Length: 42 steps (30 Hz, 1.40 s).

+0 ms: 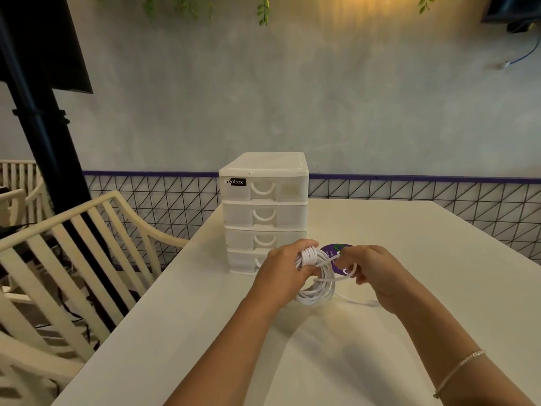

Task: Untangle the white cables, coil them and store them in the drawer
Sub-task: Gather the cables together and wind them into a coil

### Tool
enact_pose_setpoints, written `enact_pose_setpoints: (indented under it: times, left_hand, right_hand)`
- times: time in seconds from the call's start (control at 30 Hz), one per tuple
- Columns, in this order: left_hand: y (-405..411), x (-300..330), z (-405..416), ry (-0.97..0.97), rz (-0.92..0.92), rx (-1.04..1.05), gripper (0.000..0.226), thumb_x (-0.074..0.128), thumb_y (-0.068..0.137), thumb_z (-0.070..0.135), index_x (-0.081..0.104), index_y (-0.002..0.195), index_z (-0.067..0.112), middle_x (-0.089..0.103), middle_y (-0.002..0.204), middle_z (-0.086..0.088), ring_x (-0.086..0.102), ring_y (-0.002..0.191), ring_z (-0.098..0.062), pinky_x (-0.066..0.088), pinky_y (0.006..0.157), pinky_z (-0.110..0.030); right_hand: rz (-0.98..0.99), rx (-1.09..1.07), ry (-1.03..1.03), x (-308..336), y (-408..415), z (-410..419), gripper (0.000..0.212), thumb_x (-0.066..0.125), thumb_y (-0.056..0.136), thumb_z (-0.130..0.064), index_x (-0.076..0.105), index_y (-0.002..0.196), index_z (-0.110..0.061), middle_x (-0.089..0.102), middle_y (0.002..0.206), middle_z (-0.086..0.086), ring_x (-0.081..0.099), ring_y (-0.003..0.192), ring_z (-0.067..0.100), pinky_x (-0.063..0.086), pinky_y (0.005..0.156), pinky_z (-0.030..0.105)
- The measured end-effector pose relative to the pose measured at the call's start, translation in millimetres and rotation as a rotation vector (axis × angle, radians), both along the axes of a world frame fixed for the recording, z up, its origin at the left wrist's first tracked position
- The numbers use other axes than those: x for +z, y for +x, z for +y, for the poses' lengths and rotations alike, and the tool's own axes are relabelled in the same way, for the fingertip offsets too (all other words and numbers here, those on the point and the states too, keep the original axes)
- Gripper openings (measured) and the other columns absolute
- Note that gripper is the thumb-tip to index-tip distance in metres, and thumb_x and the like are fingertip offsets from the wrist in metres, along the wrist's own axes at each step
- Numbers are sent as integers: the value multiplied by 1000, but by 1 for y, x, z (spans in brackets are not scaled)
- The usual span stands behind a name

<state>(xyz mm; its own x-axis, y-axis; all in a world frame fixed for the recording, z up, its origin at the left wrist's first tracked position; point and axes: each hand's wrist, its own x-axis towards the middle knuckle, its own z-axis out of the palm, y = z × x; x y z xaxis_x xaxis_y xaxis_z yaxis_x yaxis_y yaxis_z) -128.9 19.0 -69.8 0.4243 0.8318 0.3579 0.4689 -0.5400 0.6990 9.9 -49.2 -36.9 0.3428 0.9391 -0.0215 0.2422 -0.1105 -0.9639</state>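
A white cable coil (317, 291) hangs just above the table in front of the white drawer unit (265, 212). My left hand (285, 269) grips the coil's upper left part, where several loops bunch together. My right hand (373, 272) pinches a loose strand of the same cable, which crosses over the coil. A free end of the cable (358, 301) trails on the table below my right hand. All the drawers I can see are closed; the lowest one is partly hidden behind my left hand.
A round purple sticker (333, 250) lies on the white table (322, 361) behind the coil. A cream slatted chair (87, 244) stands at the table's left side. A black post (38, 127) rises at far left. A wire mesh fence (424, 200) runs behind the table.
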Motion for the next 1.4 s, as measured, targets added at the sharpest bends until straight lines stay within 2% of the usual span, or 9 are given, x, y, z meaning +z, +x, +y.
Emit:
enact_pose_setpoints:
  times: [0.2,0.33,0.5,0.57,0.67,0.83,1.0,1.1,1.4]
  left_hand:
    - [-5,0,1,87,191,74,44,60,90,19,50,131,33,58,125,3,54,111,-20,44,88,-32]
    - [-5,0,2,85,298,114,40,60,90,22,44,127,27,60,119,1,56,103,-23,44,81,-33]
    - [-4,5,-4,156,350,86,27,61,89,21,48,112,24,61,105,2,47,81,-18,37,68,-29]
    - [-4,7,-5,175,352,60,27,61,89,20,50,113,24,61,104,3,46,81,-17,37,68,-28]
    - [-3,8,-8,146,304,-17,29,66,85,21,56,112,24,62,101,4,51,82,-16,41,69,-27]
    - [-1,6,-7,-7,179,-150,33,76,76,18,64,106,24,61,92,7,58,84,-14,50,75,-28]
    - [-1,4,-9,-126,153,-211,32,78,73,17,66,101,27,60,82,12,57,72,-6,46,65,-16]
    - [-2,5,-10,-158,144,-228,33,79,71,18,66,99,29,58,78,15,56,68,-1,44,62,-15]
    - [-2,12,-17,-194,-30,-302,31,82,69,17,62,90,25,58,72,14,54,52,1,46,49,-14]
  right_hand:
    - [109,49,69,-2,7,-1,25,60,86,-5,54,62,-4,49,59,10,51,55,21,49,66,33]
    - [-83,-27,121,-6,11,2,19,68,83,-19,61,69,-9,55,61,6,50,49,18,41,51,26]
    - [-461,-183,244,-6,14,-1,10,72,78,-28,69,78,-19,64,79,-2,58,81,16,39,50,14]
    - [-575,-238,287,-7,15,-1,16,73,76,-32,73,84,-18,68,83,-1,59,82,17,37,48,10]
    - [-704,-319,319,-10,19,0,28,74,74,-41,74,92,-19,70,90,2,62,82,20,38,51,16]
    - [-696,-386,337,-12,19,0,35,73,72,-46,74,95,-19,70,92,3,63,82,22,44,56,21]
    - [-691,-390,353,-15,15,1,34,73,72,-45,74,95,-19,68,90,3,62,81,21,47,59,23]
    - [-654,-390,321,-18,16,3,32,73,72,-45,74,93,-21,68,90,2,62,83,20,41,54,19]
    - [-416,-274,164,-20,19,8,31,72,72,-49,74,84,-20,71,83,2,65,81,22,48,62,27]
